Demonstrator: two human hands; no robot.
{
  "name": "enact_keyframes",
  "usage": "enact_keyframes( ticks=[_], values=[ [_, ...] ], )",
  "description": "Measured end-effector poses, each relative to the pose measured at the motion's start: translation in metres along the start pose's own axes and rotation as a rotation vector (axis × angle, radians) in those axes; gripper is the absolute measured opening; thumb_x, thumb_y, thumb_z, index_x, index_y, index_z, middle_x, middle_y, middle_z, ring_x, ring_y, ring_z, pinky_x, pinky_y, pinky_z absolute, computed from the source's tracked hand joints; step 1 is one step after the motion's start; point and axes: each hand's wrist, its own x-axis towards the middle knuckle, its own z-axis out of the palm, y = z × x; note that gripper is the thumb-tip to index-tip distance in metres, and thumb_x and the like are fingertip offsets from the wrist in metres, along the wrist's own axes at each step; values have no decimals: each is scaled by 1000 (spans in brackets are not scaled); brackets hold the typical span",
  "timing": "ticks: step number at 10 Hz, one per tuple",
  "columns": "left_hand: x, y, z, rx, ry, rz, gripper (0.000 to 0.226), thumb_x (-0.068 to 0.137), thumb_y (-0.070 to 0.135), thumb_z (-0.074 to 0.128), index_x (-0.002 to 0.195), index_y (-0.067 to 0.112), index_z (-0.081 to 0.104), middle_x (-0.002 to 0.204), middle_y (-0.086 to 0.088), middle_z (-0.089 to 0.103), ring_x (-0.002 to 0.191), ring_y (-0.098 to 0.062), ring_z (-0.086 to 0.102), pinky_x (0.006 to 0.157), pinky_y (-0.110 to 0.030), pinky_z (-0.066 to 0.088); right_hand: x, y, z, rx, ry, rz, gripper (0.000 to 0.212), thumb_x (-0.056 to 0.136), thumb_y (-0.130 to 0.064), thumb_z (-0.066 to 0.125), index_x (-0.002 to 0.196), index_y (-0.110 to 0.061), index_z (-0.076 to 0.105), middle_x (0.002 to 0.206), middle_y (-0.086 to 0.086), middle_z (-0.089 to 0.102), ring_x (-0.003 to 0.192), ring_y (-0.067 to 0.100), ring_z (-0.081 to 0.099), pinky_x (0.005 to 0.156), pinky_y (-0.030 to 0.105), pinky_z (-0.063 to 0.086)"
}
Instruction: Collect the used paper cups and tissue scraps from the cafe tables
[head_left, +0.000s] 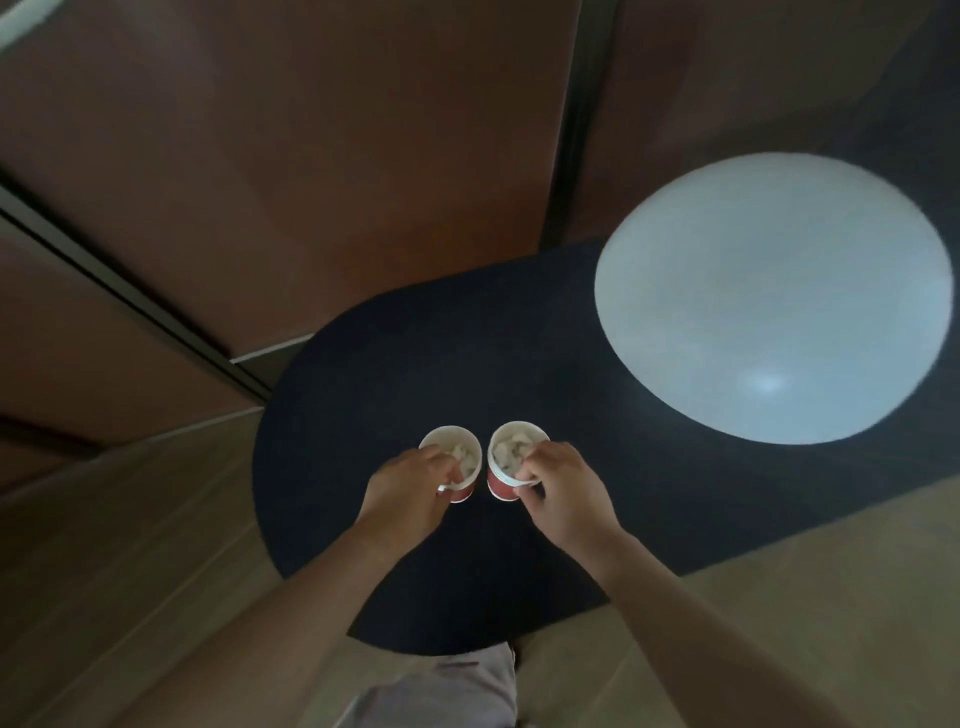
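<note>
Two red paper cups with white rims are held side by side above a dark rounded rug. My left hand (410, 486) pinches the near rim of the left cup (451, 448), fingers dipping inside. My right hand (563, 491) pinches the near rim of the right cup (508, 486) the same way. Crumpled white tissue scraps (511, 451) fill the right cup, and more tissue (465, 457) sits in the left one. Both cups are upright and almost touch each other.
A round white cafe table (774, 291) stands at the right, partly over the dark rug (389, 374). Brown panelled walls (311, 156) with a dark vertical post rise behind. Light wood floor (130, 545) lies left and right of me.
</note>
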Motion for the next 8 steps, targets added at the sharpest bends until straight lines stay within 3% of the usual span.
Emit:
enact_keyframes(
  ticks=[2, 3, 5, 6, 8],
  values=[
    [29, -19, 19, -75, 5, -182, 15, 83, 22, 63, 98, 26, 66, 104, 7, 64, 95, -15, 59, 72, -25, 46, 40, 20, 16, -97, -67, -10, 2, 82, -15, 64, 83, -13, 63, 103, -4, 60, 99, 14, 54, 60, 20, 38],
    [36, -19, 27, -72, 10, -201, 12, 83, 22, 65, 94, 26, 66, 100, 6, 64, 92, -15, 60, 71, -25, 48, 52, 28, 22, -131, -95, -20, 4, 82, -12, 63, 85, -12, 64, 105, -3, 60, 102, 15, 54, 61, 20, 39],
    [43, -17, 37, -14, -53, -202, 18, 87, 22, 60, 104, 26, 63, 109, 9, 63, 104, -14, 57, 79, -27, 49, 60, 38, 34, -158, -206, -29, 8, 85, -17, 60, 93, -16, 62, 111, -9, 55, 110, 12, 47, 64, 20, 38],
    [41, -12, 36, -27, -89, -240, 25, 85, 24, 63, 108, 30, 60, 112, 11, 61, 107, -14, 56, 81, -28, 49, 58, 40, 31, -151, -254, -37, 14, 84, -19, 61, 98, -20, 62, 113, -11, 54, 111, 11, 46, 65, 21, 38],
    [21, 18, 29, -31, 13, -344, 30, 84, 36, 60, 113, 32, 56, 111, 14, 60, 105, -12, 55, 77, -26, 45, 48, 39, 4, -53, -251, -144, 23, 84, -21, 63, 107, -23, 61, 120, -10, 53, 114, 10, 46, 75, 27, 47]
  ],
)
